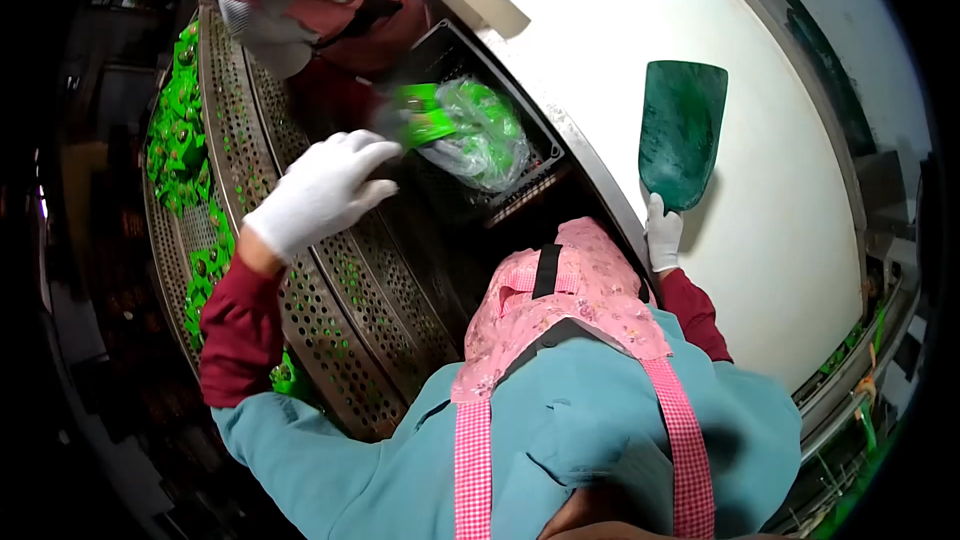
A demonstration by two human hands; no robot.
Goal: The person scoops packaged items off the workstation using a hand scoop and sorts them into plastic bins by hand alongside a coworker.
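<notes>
My left hand, in a white glove, is held over the perforated metal rim with its fingers loosely bent and the thumb apart. Nothing shows between its fingers. Just beyond its fingertips is a bright green packet, its near end smeared by motion. Beside that packet, a clear plastic bag with green contents lies in a black crate. On the right, my white-gloved right hand is closed around the handle end of a dark green scoop, whose flat blade lies over the white table.
Another person in a pink apron leans in at the upper left, beside the crate. A perforated metal conveyor curves along the left, with many green packets on its outer side. The table's metal edge runs past the crate.
</notes>
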